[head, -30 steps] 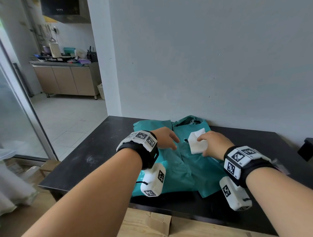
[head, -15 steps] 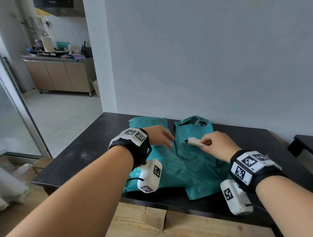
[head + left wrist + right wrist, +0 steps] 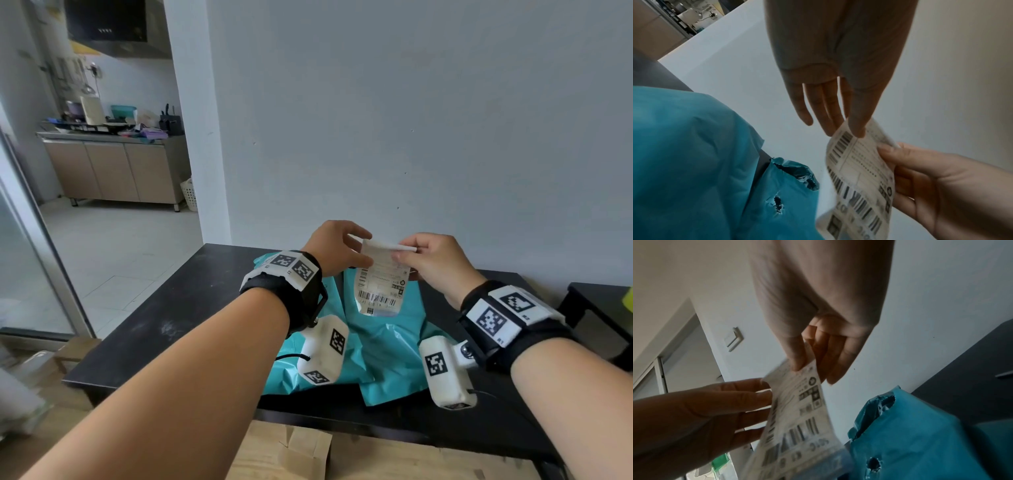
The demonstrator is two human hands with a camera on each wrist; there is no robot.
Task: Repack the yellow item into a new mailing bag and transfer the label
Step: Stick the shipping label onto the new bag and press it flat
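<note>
Lifted off two teal bags (image 3: 383,346), one label (image 3: 380,284) hangs between both hands

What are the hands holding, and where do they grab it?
The shipping label. The left hand and right hand each pinch a top corner; it hangs above the teal bags.

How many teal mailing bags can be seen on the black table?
2. One teal bag lies on the left, under the left wrist. The other teal bag, torn at its top, lies on the right, below the label. Their inner edges meet; whether they overlap is unclear.
</note>
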